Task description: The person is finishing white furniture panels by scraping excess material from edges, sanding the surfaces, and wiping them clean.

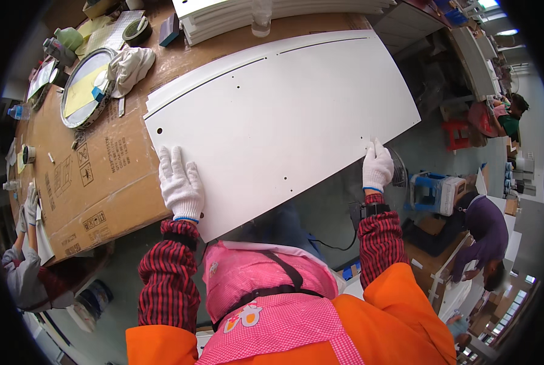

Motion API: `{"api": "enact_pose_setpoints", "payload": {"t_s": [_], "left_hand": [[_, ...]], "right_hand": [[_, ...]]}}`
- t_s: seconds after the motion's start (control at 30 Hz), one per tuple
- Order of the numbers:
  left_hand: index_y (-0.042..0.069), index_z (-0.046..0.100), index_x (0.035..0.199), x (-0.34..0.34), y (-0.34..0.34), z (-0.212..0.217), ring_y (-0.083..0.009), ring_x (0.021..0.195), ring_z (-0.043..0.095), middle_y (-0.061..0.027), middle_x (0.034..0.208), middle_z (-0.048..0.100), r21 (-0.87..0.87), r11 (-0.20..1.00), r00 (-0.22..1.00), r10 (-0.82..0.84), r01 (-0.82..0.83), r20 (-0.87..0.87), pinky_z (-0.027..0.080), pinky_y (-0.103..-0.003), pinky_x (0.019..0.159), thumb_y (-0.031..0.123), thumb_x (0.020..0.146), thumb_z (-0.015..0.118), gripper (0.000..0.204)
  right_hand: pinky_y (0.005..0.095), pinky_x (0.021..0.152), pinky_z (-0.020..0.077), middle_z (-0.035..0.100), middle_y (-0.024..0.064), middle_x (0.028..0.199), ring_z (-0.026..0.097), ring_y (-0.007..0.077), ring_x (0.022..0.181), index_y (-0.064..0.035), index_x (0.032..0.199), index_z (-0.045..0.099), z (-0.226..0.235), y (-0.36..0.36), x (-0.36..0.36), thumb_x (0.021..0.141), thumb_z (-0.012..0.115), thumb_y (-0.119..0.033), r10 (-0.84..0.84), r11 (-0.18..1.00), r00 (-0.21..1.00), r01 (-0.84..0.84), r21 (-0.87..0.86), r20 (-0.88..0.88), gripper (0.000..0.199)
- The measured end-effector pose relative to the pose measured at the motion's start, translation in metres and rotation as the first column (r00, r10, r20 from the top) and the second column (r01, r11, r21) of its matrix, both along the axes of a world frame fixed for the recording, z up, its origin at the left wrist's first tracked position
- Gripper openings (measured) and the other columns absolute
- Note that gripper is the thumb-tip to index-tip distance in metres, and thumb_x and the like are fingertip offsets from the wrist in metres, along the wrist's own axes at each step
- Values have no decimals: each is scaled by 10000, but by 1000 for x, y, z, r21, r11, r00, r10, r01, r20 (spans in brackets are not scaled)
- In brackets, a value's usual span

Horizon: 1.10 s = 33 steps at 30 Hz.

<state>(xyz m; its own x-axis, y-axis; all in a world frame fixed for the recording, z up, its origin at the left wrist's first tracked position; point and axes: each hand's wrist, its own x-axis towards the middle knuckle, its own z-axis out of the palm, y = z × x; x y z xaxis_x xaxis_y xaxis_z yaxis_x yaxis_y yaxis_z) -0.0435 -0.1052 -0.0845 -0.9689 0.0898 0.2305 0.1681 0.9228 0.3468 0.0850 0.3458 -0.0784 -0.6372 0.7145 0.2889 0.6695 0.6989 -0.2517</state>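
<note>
A large white panel (pixel 272 103) lies in front of me, with small drilled holes and a thin dark groove along its far side. On its left end rests my left hand (pixel 181 185), in a white knit glove, flat with the fingers spread. My right hand (pixel 378 168), gloved the same way, is at the panel's near edge toward the right. Its fingers are closed together at that edge; the thumb is hard to make out. Other panel edges show beneath the far left side of the top one.
Brown cardboard (pixel 120 176) covers the table. A round tray (pixel 89 85), a white rag (pixel 130 68) and a dark bowl (pixel 138 29) stand at far left. Stacked white panels (pixel 223 21) lie beyond. A co-worker's gloved hands (pixel 30 207) are at left; another person (pixel 488 228) bends at right.
</note>
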Motion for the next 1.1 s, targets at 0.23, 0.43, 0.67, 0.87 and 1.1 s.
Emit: {"api": "enact_pose_setpoints", "payload": {"t_s": [0.23,0.43,0.67,0.87,1.1], "left_hand": [[118,498,1475,-1,-4,1,-426,1384,443,-192,1597,369,-20,1000,1000,7,-7,14,400,-496,1136,193,992,557,492],[111,495,1474,1,-2,2,-419,1392,439,-191,1593,375,-31,999,1000,-10,10,12,405,-493,1134,174,993,550,489],[111,494,1478,-2,0,5,-417,1415,414,-187,1593,378,-2,999,997,32,-32,63,386,-487,1151,169,992,547,493],[123,498,1475,-1,1,7,-435,1453,360,-177,1593,388,-107,994,999,31,-28,24,337,-515,1179,186,986,548,495],[132,501,1474,-1,-1,6,-427,1474,332,-164,1592,394,-138,990,999,44,-42,15,312,-523,1191,216,988,546,495]], "right_hand": [[381,639,536,680,37,863,663,253,748,-194,1234,713,20,-244,-30,881,655,-207,892,301,380,-904,-305,-246,357],[444,583,515,671,98,840,659,320,687,-149,1178,719,10,-132,-56,923,685,-233,454,869,891,-445,-218,-12,270],[415,702,561,716,160,966,694,362,814,-79,1169,724,5,67,-22,962,629,-274,-46,998,998,44,53,31,299],[406,609,520,669,102,831,666,303,719,-146,1107,749,29,-146,-55,865,723,-168,669,621,728,-659,-424,-149,244],[407,610,539,682,106,814,666,305,704,-126,1132,737,36,-155,-50,833,708,-91,821,405,514,-831,-382,-248,303]]}}
